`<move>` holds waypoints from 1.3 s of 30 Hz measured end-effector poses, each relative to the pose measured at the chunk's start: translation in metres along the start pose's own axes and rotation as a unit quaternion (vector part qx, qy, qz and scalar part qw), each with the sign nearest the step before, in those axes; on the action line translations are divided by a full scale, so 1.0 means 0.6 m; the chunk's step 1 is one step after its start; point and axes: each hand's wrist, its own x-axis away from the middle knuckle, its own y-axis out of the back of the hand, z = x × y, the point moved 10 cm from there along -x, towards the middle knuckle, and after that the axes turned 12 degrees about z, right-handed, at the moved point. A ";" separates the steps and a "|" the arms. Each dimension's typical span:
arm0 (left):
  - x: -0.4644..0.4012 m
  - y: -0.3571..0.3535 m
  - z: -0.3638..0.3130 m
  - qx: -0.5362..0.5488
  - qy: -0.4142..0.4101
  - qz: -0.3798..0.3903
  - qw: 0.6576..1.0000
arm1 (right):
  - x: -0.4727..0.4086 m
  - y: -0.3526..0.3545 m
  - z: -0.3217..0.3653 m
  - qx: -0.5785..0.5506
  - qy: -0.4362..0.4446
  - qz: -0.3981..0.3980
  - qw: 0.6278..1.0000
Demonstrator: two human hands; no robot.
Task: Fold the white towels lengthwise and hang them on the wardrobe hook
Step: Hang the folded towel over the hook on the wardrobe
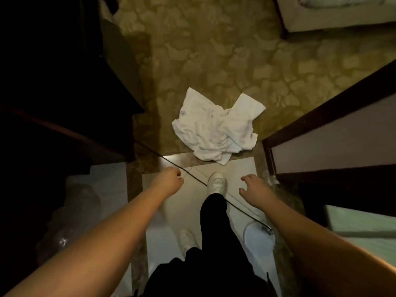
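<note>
Far left: dark wardrobe (53, 86), mostly in shadow, detail unreadable. Below it, lower left, something clear and crinkly like plastic wrap (70, 221) on the floor, hard to identify.

Left hand (169, 179) held out over pale floor tiles (190, 189), fingers curled under loosely, nothing in the grip. A thin black cord (192, 177) runs diagonally from the wardrobe side, passes just beside the left hand's knuckles and continues down right past the leg; can't tell if the hand touches it.

Centre: white towels (216, 131) lie in one crumpled heap on the floor, unfolded, mostly on the patterned olive carpet (214, 50), near edge spilling onto the tile threshold. Small dark logo on the left part of the heap. Heap is ahead of both hands, apart from them.

Below the heap: white sneaker (217, 182) on the tiles, black trouser leg (214, 221) above it, between the two forearms.

Right hand (255, 189) over the tiles, fingers spread and slightly bent, grip apart, holding nothing. Round white object (259, 234) on the floor under the right forearm.

Right: dark wood door frame (321, 108). Top right corner: bed (334, 13) edge with white bedding.
</note>
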 end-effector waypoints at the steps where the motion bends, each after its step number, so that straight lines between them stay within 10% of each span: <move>1: -0.045 0.009 -0.012 0.003 0.001 0.005 1.000 | -0.043 0.013 -0.015 -0.015 -0.006 0.004 1.000; 19: -0.798 -0.051 -0.192 0.031 -0.042 0.062 0.997 | -0.714 0.100 -0.253 -0.291 -0.068 -0.025 0.954; 34: -0.927 -0.169 -0.159 0.290 -0.025 0.062 0.955 | -0.829 0.041 -0.250 -0.396 -0.029 -0.053 0.916; 36: -0.891 -0.195 -0.165 0.368 -0.018 0.105 0.924 | -0.792 0.017 -0.218 -0.450 -0.004 0.009 0.893; 39: -0.814 -0.232 -0.180 0.587 0.027 0.196 0.785 | -0.724 0.003 -0.162 -0.483 0.053 0.093 0.869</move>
